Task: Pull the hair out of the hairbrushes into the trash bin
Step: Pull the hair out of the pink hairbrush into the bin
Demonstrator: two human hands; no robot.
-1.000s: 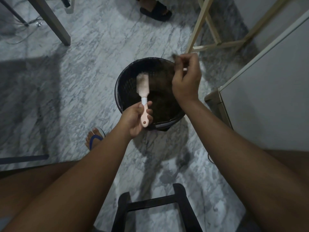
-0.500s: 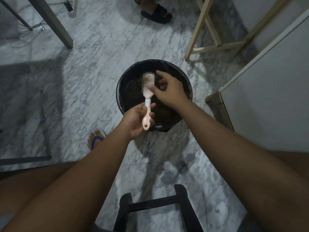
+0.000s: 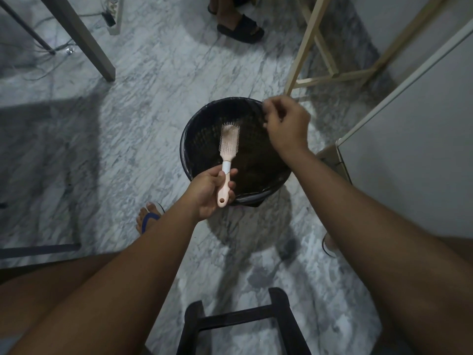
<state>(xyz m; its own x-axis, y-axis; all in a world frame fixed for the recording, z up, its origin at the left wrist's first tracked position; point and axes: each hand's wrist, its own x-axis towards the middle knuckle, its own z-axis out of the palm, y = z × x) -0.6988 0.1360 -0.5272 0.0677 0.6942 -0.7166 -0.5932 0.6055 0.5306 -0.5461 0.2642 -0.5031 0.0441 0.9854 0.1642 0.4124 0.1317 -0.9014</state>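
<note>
A pink hairbrush (image 3: 228,145) with a white collar is held by its handle in my left hand (image 3: 210,192), its bristled head out over the black-lined trash bin (image 3: 189,139). Bristles face up and some hair seems tangled in them. My right hand (image 3: 288,124) hovers over the bin's far right rim, fingers pinched together, apart from the brush. Any hair strands between the fingertips are too fine and dark to make out. The bin's inside is dark.
Marble floor all around. A black stool frame (image 3: 243,321) stands near me at the bottom. A white cabinet (image 3: 409,149) is at the right, wooden legs (image 3: 304,47) behind the bin, a table leg (image 3: 84,42) at back left. Another person's sandalled foot (image 3: 239,26) is beyond.
My right hand went from raised above the bin down to the brush head, then pulled away up and right to the bin's rim. The brush in my left hand stayed nearly still.
</note>
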